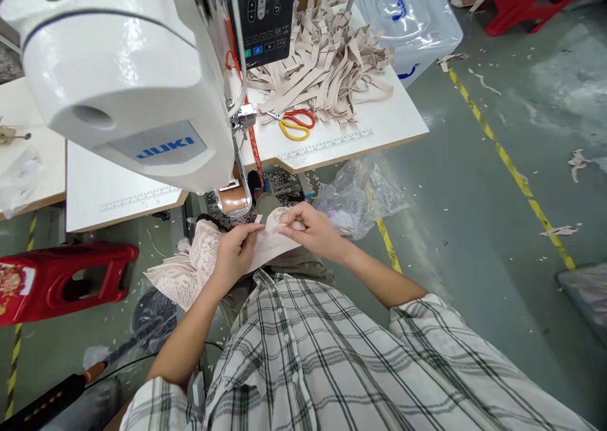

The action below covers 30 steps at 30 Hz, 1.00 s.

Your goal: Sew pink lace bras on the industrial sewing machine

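Over my lap, both hands grip a pale pink lace garment piece (199, 263). My left hand (237, 249) pinches its upper edge from the left. My right hand (315, 230) pinches the same edge from the right, thumb and fingers closed on the fabric. More of the lace hangs down to the left of my left wrist. A white JUKI sewing machine (128, 77) stands just above my hands, its needle area (243, 118) over the table edge.
On the white table (379, 127) lie a heap of beige straps (327, 64) and red-and-yellow scissors (296, 122). A clear plastic box (412, 20) stands behind. A red stool (61, 279) is at left, a crumpled plastic bag (360, 194) under the table, yellow floor tape (512, 169) at right.
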{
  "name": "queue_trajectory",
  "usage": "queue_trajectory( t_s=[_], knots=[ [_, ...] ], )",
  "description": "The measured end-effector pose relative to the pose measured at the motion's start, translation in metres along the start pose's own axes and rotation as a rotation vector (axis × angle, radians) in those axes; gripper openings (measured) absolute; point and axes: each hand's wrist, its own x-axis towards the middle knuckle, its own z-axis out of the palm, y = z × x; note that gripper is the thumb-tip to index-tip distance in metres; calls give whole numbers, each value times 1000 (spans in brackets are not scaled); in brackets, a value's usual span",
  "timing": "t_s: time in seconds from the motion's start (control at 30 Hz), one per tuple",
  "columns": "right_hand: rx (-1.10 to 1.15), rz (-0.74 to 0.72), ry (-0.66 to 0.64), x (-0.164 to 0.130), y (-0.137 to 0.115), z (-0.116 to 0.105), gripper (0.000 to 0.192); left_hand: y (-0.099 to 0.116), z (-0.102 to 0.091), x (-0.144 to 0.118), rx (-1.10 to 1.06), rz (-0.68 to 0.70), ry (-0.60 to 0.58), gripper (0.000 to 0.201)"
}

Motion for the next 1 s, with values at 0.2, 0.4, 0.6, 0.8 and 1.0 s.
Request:
queue_trajectory(
  t_s=[0.2,0.4,0.6,0.8,1.0],
  knots=[
    [-70,-23,-265,6,-26,15,15,20,-18,6,53,65,-107,14],
    [-97,26,-387,20,-34,9,15,13,-10,1,143,73,-51,21],
    [-104,71,-391,26,-35,7,17,12,-7,2,165,42,-102,23],
    [69,183,-448,27,-27,7,28,10,-13,7,90,29,-195,19],
    [99,196,-498,27,-26,5,29,13,-12,6,-7,34,-220,28]
  ],
)
